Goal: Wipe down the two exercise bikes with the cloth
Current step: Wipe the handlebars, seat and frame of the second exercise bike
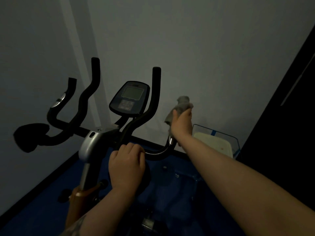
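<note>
One exercise bike [95,142] stands before me in dim light, with black curved handlebars and a console screen [129,97] between them. My left hand [127,165] is closed around the handlebar near its centre. My right hand [182,122] grips a grey cloth [183,103] wrapped over the upright end of the right handlebar grip, whose silver sensor band [171,140] shows just below my wrist. The left handlebar grips [88,92] stick up bare. No second bike shows in this view.
A grey wall is close behind the bike. A clear plastic bin [219,142] holding something pale sits on the blue floor [179,184] at the right, beside a dark panel [289,116]. The bike's orange frame post [80,198] rises at lower left.
</note>
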Tool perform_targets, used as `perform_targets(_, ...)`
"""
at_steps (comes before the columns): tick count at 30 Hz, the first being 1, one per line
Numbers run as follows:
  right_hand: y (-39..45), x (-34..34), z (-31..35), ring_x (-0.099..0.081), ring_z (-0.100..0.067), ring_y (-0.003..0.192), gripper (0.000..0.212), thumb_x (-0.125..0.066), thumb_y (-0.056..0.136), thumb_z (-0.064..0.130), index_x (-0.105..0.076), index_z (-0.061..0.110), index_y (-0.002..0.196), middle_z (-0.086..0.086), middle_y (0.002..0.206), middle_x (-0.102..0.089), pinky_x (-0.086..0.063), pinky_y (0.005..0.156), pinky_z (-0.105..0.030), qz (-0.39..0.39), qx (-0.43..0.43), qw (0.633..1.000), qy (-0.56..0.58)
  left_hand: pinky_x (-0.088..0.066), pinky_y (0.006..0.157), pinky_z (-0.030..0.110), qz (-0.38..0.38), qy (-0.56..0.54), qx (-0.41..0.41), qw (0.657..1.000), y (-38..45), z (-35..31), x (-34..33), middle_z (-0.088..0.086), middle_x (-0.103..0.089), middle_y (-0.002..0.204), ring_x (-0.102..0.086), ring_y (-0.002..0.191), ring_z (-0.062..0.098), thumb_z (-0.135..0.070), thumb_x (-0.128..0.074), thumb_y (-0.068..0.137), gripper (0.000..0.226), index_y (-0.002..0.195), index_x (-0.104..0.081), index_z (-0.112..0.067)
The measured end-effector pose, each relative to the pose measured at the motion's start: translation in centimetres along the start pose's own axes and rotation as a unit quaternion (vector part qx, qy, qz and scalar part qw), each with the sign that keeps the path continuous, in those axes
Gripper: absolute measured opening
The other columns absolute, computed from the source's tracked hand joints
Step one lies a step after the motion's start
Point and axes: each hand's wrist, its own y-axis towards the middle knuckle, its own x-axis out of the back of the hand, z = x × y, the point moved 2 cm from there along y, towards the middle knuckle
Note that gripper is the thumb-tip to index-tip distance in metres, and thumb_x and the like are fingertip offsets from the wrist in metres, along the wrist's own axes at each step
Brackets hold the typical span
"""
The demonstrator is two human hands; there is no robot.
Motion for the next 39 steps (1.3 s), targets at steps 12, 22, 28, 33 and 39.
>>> perform_targets(12, -1.9, -0.5, -0.4, -0.049, -0.032, 0.122, 0.059, -0.033, 0.103, 0.041, -0.020, 0.004, 0.146, -0.016, 0.147, -0.036, -0.043, 0.092, -0.038, 0.000, -0.094, 0.995, -0.014, -0.021, 0.062, 0.028, -0.016, -0.001, -0.006, 1.000, -0.1, -0.1, 0.1, -0.005, -0.055, 0.067, -0.050, 0.061, 0.017, -0.021, -0.043, 0.083, 0.021, 0.069, -0.059, -0.019)
perform_targets(22, -9.4, 0.3, -4.4, 0.008, -0.005, 0.145, 0.061, -0.024, 0.095, 0.052, -0.013, 0.024, 0.148, 0.010, 0.158, -0.007, 0.012, 0.118, -0.033, 0.062, 0.296, 0.930, -0.210, -0.028, 0.069, 0.029, -0.033, -0.023, 0.003, 0.999, -0.2, -0.1, 0.3, -0.004, -0.057, 0.078, -0.053, 0.069, 0.017, -0.023, -0.042, 0.082, 0.021, 0.076, -0.061, -0.019)
perform_targets(28, -8.2, 0.6, -3.9, -0.027, -0.014, 0.141, 0.061, -0.011, 0.097, 0.045, -0.063, 0.014, 0.110, -0.002, 0.120, -0.060, 0.008, 0.119, -0.034, 0.136, 0.371, 0.878, -0.269, -0.025, 0.075, 0.027, -0.056, -0.022, 0.007, 0.998, -0.4, 0.0, 0.3, -0.003, -0.059, 0.083, -0.053, 0.075, 0.016, -0.021, -0.044, 0.081, 0.019, 0.080, -0.062, -0.019)
perform_targets(33, -8.0, -1.0, -1.3, -0.058, -0.020, 0.102, 0.044, -0.024, 0.104, 0.041, -0.057, 0.013, 0.113, -0.006, 0.100, -0.068, -0.009, 0.118, -0.034, 0.239, 0.363, 0.833, -0.343, -0.029, 0.072, 0.031, -0.053, -0.007, 0.004, 0.999, -0.3, 0.0, 0.2, 0.000, -0.060, 0.084, -0.056, 0.074, 0.021, -0.021, -0.043, 0.080, 0.021, 0.079, -0.064, -0.016)
perform_targets(39, -7.5, 0.1, -1.2, -0.059, -0.024, 0.097, 0.041, -0.026, 0.104, 0.042, -0.051, 0.012, 0.115, -0.012, 0.093, -0.067, -0.013, 0.116, -0.033, 0.277, 0.376, 0.801, -0.375, -0.029, 0.073, 0.033, -0.044, 0.007, 0.023, 0.999, -0.3, 0.1, 0.1, 0.001, -0.061, 0.082, -0.056, 0.074, 0.023, -0.015, -0.038, 0.073, 0.027, 0.078, -0.064, -0.016)
